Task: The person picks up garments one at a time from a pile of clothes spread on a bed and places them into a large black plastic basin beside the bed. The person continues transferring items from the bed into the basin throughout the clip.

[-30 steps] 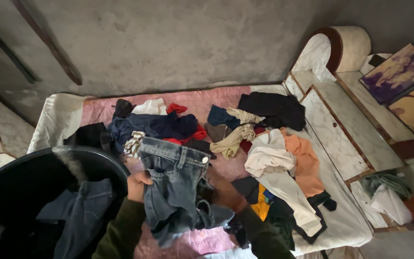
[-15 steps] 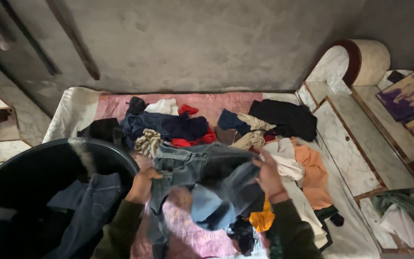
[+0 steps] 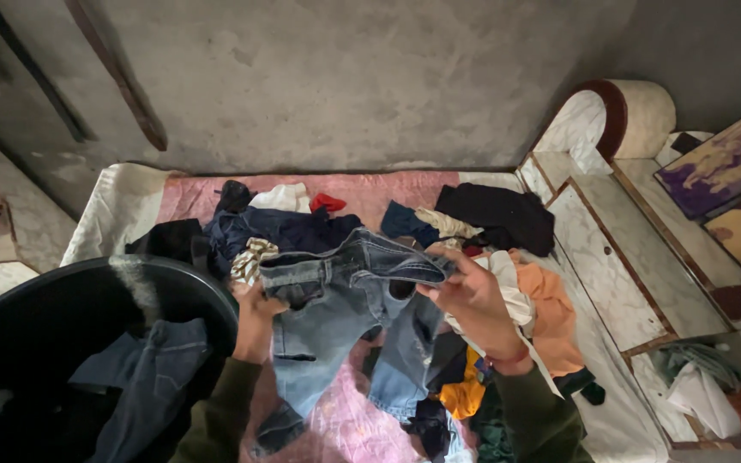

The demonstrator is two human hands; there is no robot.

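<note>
Held up by the waistband over the pink-covered bed (image 3: 362, 193), faded blue denim jeans (image 3: 336, 317), left hand (image 3: 255, 313) and right hand (image 3: 469, 300) each in a closed grip; best kept level, legs hanging free of the black tub (image 3: 87, 283).

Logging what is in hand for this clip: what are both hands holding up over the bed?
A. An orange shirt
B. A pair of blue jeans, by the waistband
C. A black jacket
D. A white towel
B: the left hand and right hand each grip an end of the waistband of the blue jeans, whose legs hang down over the pink bed cover.
</note>
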